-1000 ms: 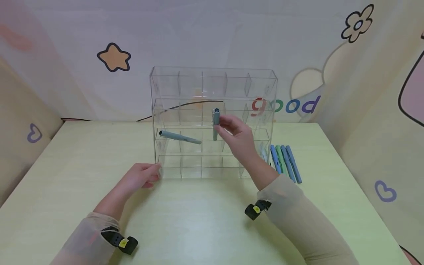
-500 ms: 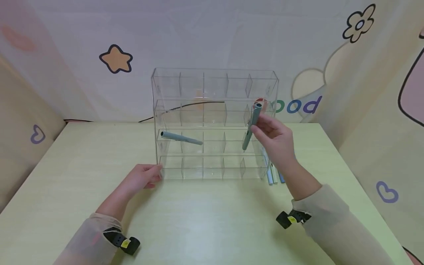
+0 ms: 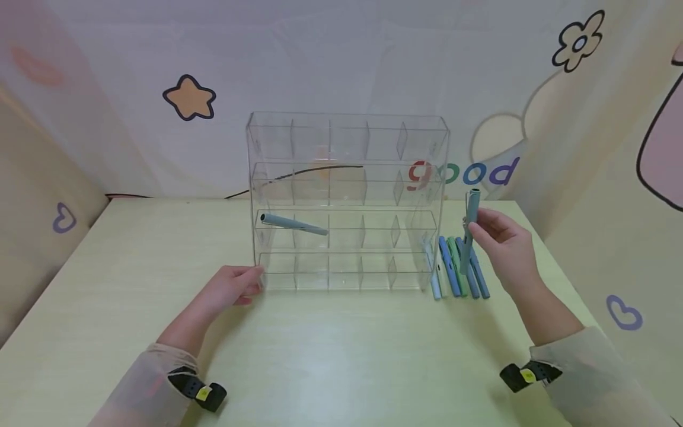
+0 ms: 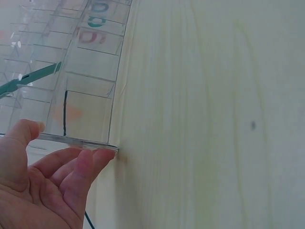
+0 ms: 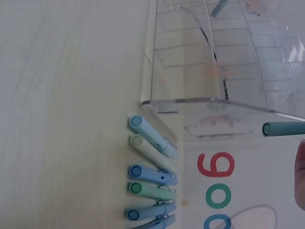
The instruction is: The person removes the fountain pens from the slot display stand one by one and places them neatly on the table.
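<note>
A clear acrylic rack (image 3: 347, 237) with several rows of compartments stands upright on the table. My left hand (image 3: 232, 287) holds its lower left corner; in the left wrist view the thumb and the fingers (image 4: 97, 164) lie on either side of the side panel. My right hand (image 3: 506, 246) pinches a teal capped marker (image 3: 470, 231) between thumb and fingertips, nearly upright, right of the rack. Another grey-teal marker (image 3: 293, 223) lies slantwise across two left compartments of the rack's third row. In the right wrist view only the held marker's end (image 5: 283, 129) and a bit of the hand show.
Several capped markers in blue, green and pale tones lie side by side at the rack's right foot, among them a blue marker (image 3: 450, 267) and a green marker (image 5: 151, 191). Behind the table (image 3: 341, 362) hangs a printed cloth backdrop (image 3: 341, 59).
My right hand has carried the teal marker from in front of the rack's middle rightward, past its right side, over the row of markers. My left hand stays at the lower left corner.
</note>
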`<state>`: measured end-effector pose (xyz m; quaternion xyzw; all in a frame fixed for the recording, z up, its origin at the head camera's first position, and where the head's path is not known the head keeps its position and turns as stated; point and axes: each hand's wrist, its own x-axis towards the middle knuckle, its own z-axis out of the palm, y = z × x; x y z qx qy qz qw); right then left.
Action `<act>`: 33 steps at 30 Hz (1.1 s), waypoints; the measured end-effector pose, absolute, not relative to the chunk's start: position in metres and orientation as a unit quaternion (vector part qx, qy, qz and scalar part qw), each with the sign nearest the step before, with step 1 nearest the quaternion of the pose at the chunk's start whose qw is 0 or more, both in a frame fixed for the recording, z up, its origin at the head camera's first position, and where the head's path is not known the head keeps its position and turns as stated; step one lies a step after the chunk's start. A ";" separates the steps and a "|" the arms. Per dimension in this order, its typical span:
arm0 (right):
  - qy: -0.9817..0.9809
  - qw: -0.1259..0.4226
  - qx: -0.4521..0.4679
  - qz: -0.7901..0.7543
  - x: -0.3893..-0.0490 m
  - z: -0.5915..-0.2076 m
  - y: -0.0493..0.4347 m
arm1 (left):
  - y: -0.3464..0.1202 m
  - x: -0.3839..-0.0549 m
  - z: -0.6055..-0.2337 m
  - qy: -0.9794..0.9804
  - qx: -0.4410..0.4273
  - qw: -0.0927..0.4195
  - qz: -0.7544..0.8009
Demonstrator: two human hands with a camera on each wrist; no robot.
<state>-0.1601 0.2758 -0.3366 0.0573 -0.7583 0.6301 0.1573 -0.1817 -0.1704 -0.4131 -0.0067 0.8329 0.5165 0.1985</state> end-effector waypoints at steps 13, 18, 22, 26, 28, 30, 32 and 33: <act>-0.830 0.088 -0.017 0.551 -0.171 -0.364 0.338 | -0.170 -0.179 -0.409 0.835 -0.002 0.200 0.513; -0.860 0.049 -0.036 0.507 -0.173 -0.372 0.350 | -0.170 -0.178 -0.408 0.836 -0.003 0.196 0.513; -0.871 0.027 -0.040 0.489 -0.176 -0.381 0.358 | -0.170 -0.179 -0.409 0.834 -0.005 0.194 0.517; -0.881 0.011 -0.041 0.472 -0.180 -0.389 0.362 | -0.170 -0.178 -0.408 0.837 -0.011 0.195 0.511; -0.886 0.003 -0.042 0.463 -0.181 -0.391 0.363 | -0.171 -0.177 -0.408 0.838 -0.012 0.196 0.509; -0.891 -0.007 -0.047 0.451 -0.183 -0.393 0.364 | -0.171 -0.177 -0.408 0.838 -0.010 0.195 0.509; -0.897 -0.016 -0.052 0.438 -0.185 -0.393 0.364 | -0.171 -0.177 -0.409 0.837 -0.007 0.193 0.513; -0.900 -0.022 -0.054 0.432 -0.186 -0.393 0.364 | -0.172 -0.177 -0.409 0.836 -0.004 0.192 0.513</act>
